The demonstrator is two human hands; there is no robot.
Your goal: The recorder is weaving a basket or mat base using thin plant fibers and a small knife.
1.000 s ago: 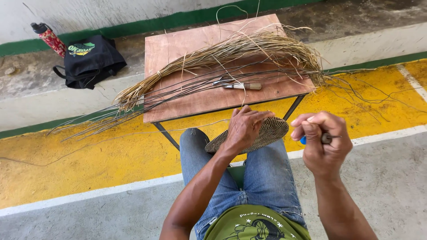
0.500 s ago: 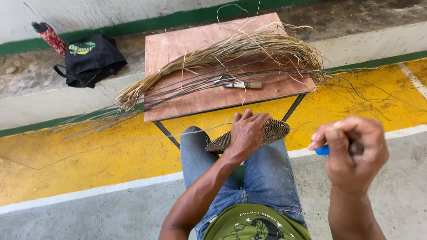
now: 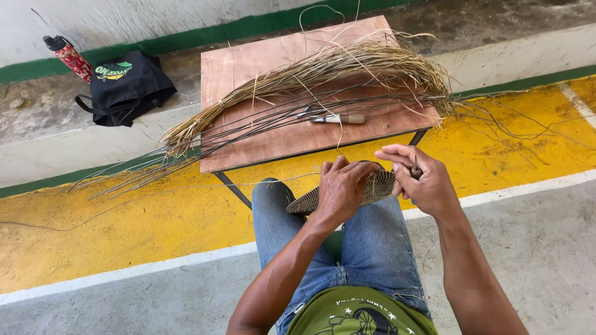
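Note:
A flat, round woven mat (image 3: 372, 189) of dark and pale fibre rests over my knees in blue jeans. My left hand (image 3: 340, 189) presses on top of the mat and grips its edge. My right hand (image 3: 417, 180) is at the mat's right rim, fingers closed on a small dark-tipped tool (image 3: 415, 170) with a thin fibre strand. A low wooden table (image 3: 248, 68) stands in front of me. It carries a long bundle of straw-coloured grass (image 3: 323, 71), several dark thin stems (image 3: 261, 121) and a wooden-handled awl (image 3: 338, 118).
A black bag (image 3: 127, 87) and a red patterned bottle (image 3: 68, 57) lie on the grey ledge at the far left. Loose stems trail over the yellow floor band (image 3: 124, 223) left and right of the table. Grey concrete lies on either side of my legs.
My right hand had swung out to the right pulling the strand, and has now come back to the mat's right rim. My left hand stayed on the mat.

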